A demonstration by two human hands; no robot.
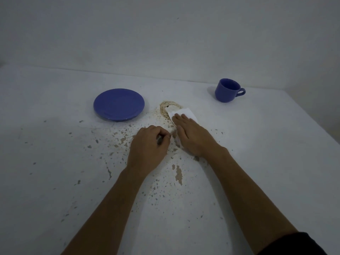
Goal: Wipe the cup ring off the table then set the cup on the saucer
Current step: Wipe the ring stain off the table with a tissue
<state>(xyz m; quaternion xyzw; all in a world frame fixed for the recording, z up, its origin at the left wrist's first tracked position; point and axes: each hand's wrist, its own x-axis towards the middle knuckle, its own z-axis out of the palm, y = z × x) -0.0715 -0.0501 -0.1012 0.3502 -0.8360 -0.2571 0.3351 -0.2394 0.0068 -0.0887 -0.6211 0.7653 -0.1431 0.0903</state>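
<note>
A brown cup ring (166, 106) marks the white table (55, 144) just right of the empty blue saucer (118, 104). My right hand (193, 137) lies flat on a white tissue (185, 113), pressing it onto the ring's right half, which is hidden. My left hand (150, 147) rests on the table beside it, fingers curled into a loose fist; something small and dark shows between the fingers, too unclear to name. The blue cup (228, 90) stands upright at the back right, handle pointing right, apart from both hands.
The table's paint is chipped and speckled brown around and in front of my hands. A white wall rises behind the table's back edge. The table's right edge runs diagonally at the far right.
</note>
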